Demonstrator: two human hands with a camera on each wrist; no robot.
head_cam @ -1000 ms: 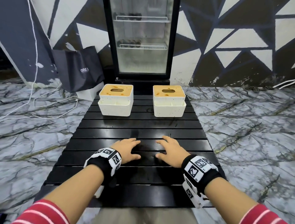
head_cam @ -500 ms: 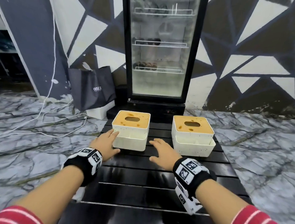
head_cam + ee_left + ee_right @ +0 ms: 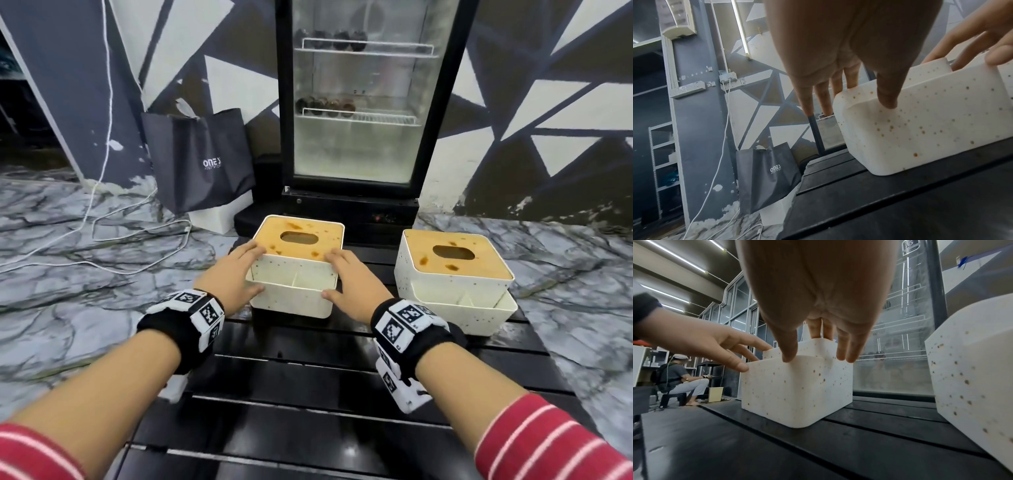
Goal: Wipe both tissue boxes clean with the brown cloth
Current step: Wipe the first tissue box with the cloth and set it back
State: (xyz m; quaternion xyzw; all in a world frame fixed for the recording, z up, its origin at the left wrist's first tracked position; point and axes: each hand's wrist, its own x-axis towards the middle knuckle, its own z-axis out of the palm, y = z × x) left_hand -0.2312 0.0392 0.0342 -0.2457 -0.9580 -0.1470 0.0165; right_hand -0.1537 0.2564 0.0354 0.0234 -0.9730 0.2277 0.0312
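Two white speckled tissue boxes with stained wooden lids stand on the black slatted table [image 3: 308, 394]. The left box [image 3: 294, 291] [image 3: 931, 129] [image 3: 797, 386] sits between my hands. My left hand [image 3: 239, 274] [image 3: 855, 87] lies along its left side with straight fingers, thumb on the front face. My right hand [image 3: 346, 284] [image 3: 818, 337] touches the box's right front corner, fingers straight, thumb on the front rim. The right box [image 3: 452, 274] [image 3: 972, 378] stands untouched further right. No brown cloth is in view.
A glass-door fridge [image 3: 356, 102] stands right behind the table. A dark bag [image 3: 202, 161] leans on the wall at the left, white cables [image 3: 102, 233] trail over the marble floor. In the right wrist view a person [image 3: 676, 379] sits on a stool far off.
Both hands left the near part of the table and moved forward to the left box, one on each side. The head view came closer to the boxes.
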